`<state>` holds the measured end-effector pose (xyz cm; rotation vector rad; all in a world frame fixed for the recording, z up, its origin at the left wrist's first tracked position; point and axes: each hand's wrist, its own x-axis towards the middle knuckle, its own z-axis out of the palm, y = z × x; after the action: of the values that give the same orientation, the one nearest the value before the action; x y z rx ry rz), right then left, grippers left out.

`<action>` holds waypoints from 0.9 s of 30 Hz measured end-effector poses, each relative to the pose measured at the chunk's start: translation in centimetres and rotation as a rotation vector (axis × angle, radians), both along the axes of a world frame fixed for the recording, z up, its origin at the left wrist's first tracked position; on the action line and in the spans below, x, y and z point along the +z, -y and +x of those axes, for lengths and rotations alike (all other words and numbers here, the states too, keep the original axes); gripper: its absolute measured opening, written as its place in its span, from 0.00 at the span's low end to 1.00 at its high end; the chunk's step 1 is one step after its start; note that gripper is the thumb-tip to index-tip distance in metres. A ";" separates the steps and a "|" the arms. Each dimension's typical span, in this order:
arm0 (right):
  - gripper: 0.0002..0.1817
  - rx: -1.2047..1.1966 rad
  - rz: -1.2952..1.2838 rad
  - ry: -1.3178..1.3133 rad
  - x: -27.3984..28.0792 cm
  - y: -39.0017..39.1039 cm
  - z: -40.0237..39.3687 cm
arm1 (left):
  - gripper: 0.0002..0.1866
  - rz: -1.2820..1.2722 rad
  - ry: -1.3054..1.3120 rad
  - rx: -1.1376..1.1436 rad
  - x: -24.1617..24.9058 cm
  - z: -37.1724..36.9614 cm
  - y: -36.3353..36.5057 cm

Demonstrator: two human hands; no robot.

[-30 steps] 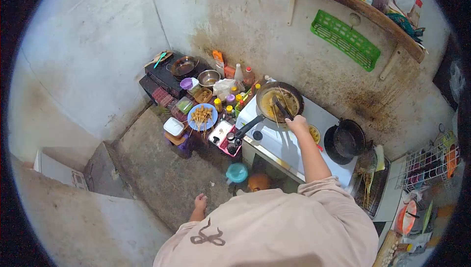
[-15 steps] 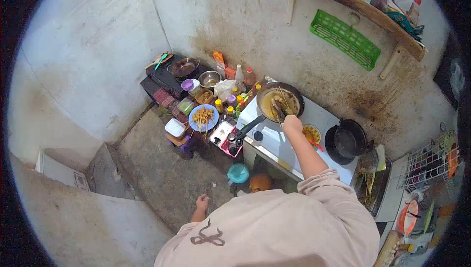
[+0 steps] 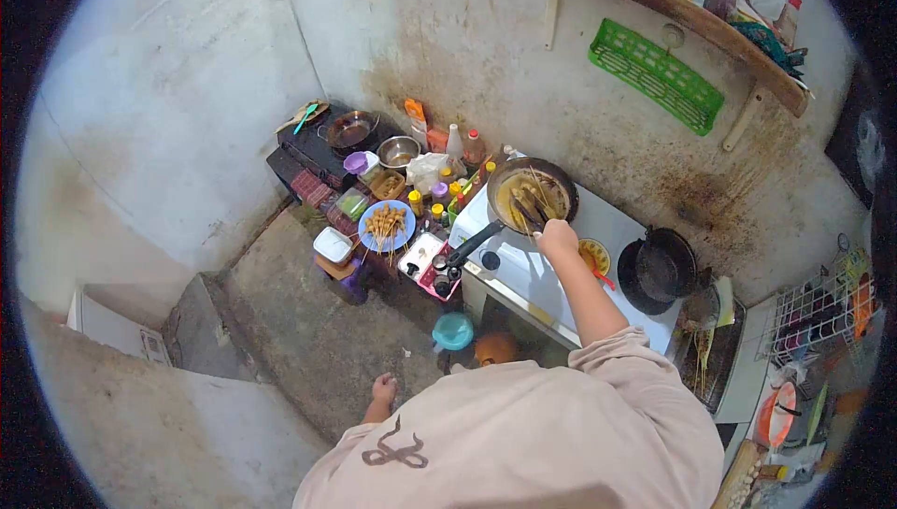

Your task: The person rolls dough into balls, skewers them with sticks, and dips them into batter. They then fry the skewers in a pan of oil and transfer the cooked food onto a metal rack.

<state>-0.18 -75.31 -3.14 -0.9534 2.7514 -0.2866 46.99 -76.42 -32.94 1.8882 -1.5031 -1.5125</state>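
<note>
On the white stove top (image 3: 486, 280), a dark frying pan (image 3: 497, 222) holds yellowish liquid and several skewers (image 3: 534, 193). My right hand (image 3: 558, 239) reaches over the pan's near rim, its fingers closed around dark tongs (image 3: 525, 211) whose tips are down among the skewers. The fingers hide the upper part of the tongs. My left hand (image 3: 384, 387) hangs low by my side, fingers curled, with nothing seen in it. Left of the stove, a blue plate (image 3: 365, 220) carries several skewers with browned pieces.
Beside the pan lie a small yellow-patterned bowl (image 3: 595, 254) with an orange spoon and a black wok (image 3: 658, 271). Bottles, a metal bowl (image 3: 399, 151) and a white tub (image 3: 334, 244) crowd the left side. A turquoise bowl (image 3: 453, 330) sits below the stove's front.
The tongs and the skewers in the pan have shifted slightly, and the skewers now lie more spread out. My left hand stays where it was.
</note>
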 end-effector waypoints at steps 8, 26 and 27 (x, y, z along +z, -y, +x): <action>0.17 -0.009 -0.052 0.025 -0.7 0.5 0.3 | 0.18 -0.049 -0.071 -0.007 -0.3 -0.4 0.1; 0.14 0.012 0.001 -0.074 -3.6 0.8 -0.2 | 0.21 -0.059 -0.006 -0.081 1.3 -0.5 0.6; 0.14 0.030 -0.001 -0.060 -3.0 0.6 0.1 | 0.22 -0.028 -0.058 -0.054 1.2 -0.6 0.7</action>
<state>-0.07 -75.94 -6.12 -1.0194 2.7881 -0.2587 46.44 -77.12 -31.76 1.7858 -1.5534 -1.5473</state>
